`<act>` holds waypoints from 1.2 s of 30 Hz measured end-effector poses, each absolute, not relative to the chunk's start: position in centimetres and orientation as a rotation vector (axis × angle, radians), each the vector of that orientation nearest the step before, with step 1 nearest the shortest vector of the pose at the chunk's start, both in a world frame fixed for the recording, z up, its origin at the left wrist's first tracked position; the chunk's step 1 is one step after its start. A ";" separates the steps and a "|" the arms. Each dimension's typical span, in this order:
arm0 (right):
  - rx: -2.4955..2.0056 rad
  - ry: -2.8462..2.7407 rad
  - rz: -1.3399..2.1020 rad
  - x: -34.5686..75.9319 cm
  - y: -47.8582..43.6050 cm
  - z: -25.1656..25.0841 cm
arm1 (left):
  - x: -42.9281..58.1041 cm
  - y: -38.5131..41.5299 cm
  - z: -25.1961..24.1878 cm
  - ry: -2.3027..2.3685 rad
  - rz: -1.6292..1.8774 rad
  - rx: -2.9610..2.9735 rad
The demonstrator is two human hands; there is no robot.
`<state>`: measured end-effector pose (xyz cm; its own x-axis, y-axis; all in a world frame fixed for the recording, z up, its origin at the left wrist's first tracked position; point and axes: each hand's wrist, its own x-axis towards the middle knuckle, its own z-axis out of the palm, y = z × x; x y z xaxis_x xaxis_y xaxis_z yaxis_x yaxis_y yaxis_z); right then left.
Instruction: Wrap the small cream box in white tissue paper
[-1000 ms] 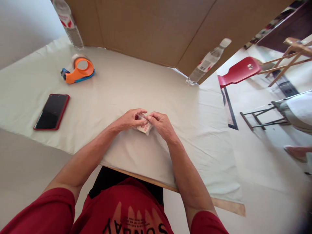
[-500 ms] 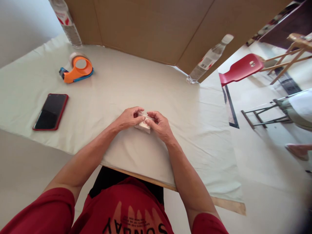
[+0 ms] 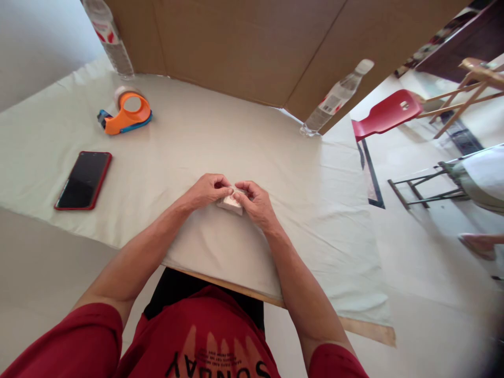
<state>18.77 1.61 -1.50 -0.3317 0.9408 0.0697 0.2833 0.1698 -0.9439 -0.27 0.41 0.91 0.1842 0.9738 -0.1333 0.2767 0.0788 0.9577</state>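
Note:
A small whitish block-like thing rests on the cloth-covered table near its front edge; its exact kind is too small to make out. From its left side, my left hand closes in with thumb and fingertips pinched at its top. My right hand grips the right side, thumb on the upper face and fingers curled behind. The fingertips of both hands almost meet over it and hide part of its top.
To the left lie a phone in a red case and an orange tape dispenser. Plastic bottles stand by the cardboard panel, one at the left, one at the right. Beyond the table's right edge are a red chair and a person's foot.
The fingertips of both hands have drawn slightly closer together over the whitish block. The block stays in the same place; the whole view has shifted a little.

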 end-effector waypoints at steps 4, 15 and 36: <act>-1.181 -1.750 1.195 18.8 1.5 -1.4 | -0.2 0.4 1.0 1.286 0.838 1.418; -1.190 -1.811 1.145 19.2 1.5 -1.2 | -0.1 0.4 1.0 1.273 0.828 1.415; -1.221 -1.762 1.034 18.6 0.7 -1.3 | -0.3 0.5 1.1 1.291 0.812 1.449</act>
